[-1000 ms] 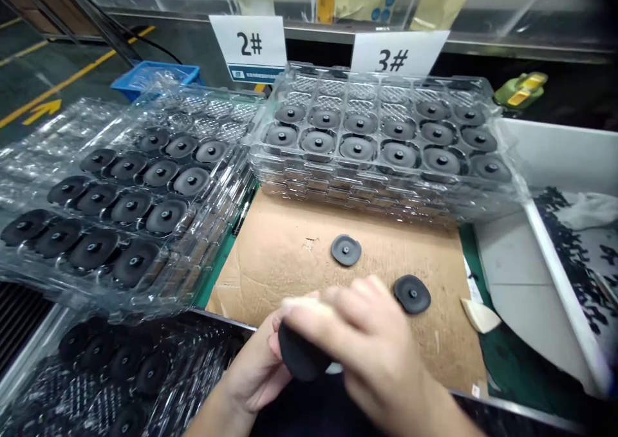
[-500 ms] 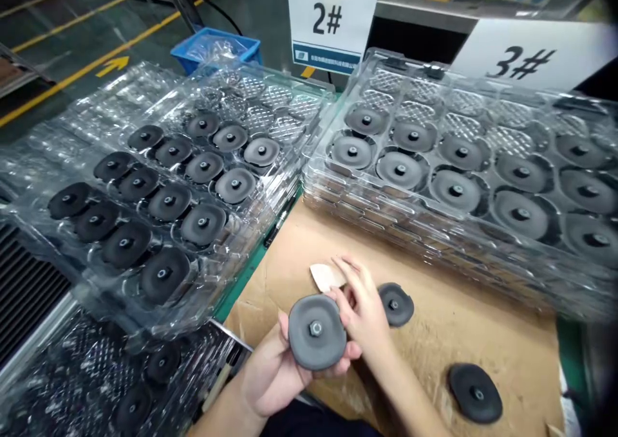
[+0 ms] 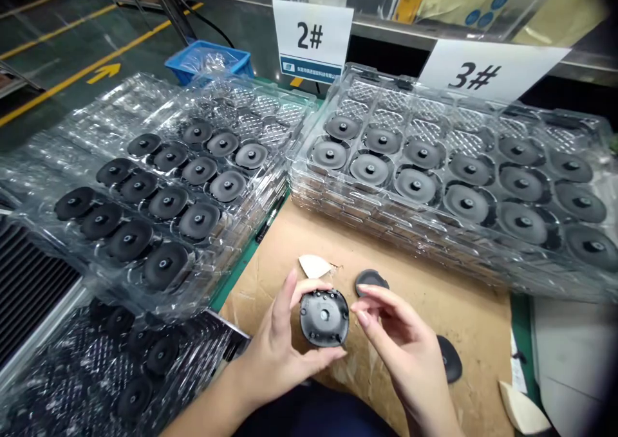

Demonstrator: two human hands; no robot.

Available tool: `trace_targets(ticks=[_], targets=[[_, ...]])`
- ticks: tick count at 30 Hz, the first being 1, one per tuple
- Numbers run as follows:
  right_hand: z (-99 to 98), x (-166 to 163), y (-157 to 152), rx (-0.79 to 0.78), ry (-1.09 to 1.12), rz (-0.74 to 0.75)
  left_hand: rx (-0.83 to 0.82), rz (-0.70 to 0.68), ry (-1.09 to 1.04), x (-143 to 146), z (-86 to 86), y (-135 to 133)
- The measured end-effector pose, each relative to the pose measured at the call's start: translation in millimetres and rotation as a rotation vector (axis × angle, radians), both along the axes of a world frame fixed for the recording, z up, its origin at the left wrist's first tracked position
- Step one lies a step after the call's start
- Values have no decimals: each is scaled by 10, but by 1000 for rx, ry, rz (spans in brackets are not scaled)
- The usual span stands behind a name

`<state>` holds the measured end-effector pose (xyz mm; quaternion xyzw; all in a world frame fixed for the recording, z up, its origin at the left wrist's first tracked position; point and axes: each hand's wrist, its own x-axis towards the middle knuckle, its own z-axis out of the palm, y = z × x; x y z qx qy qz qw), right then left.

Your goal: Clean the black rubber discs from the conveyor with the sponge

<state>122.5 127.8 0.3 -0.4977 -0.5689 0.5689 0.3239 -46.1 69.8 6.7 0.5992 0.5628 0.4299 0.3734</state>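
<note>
The left hand (image 3: 277, 347) is gripping the disc (image 3: 324, 317) by its rim, hollow face up, while the right hand (image 3: 403, 353), fingers seemingly loosely open, is hovering just right of it.

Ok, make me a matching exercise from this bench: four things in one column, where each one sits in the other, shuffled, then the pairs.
Things:
1. black disc
2. white wedge
3. blue bin
4. 3# sign

Places:
A. behind the left tray stack, at the far edge
B. standing behind the right tray stack
C. held in the left hand, with the right hand close beside it
D. lying on the cardboard just beyond the hands

Pairs: 1-C, 2-D, 3-A, 4-B
</note>
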Motion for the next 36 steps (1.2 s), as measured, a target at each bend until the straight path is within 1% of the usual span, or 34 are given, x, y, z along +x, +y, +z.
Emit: trace_targets(ticks=[3,6,11,14,17,20,23,26,27,29,31,32,34,36], targets=[[127,37,-20,-90,49,205,-12,12,-45,22,36,-98],[264,72,-29,-147,85,398,-78,26,-149,50,73,-229],[463,109,-157,-386,288,579,-261,-54,-443,107,130,-500],[538,139,-307,-443,316,656,-298,-96,-508,144,138,-661],[558,195,-492,-428,317,641,-264,-113,-503,184,138,-794],[548,264,-675,-410,313,538,-183,-100,-457,217,162,-883],[554,323,-816,-414,346,451,-92,-109,-410,226,223,-922],[556,363,-895,-390,373,423,-57,-116,-380,216,274,-934],[539,374,-908,-372,366,416,-104,-127,-377,214,275,-939],[460,393,-917,-340,314,400,-285,-167,-385,220,241,-958],[317,405,-900,-268,186,393,-474,-197,-401,229,168,-993],[228,404,-881,-211,108,388,-536,-197,-411,226,124,-1013],[43,378,-818,-84,-18,366,-588,-159,-437,184,37,-1048],[-124,310,-731,10,-78,347,-607,-99,-459,77,-15,-1066]])
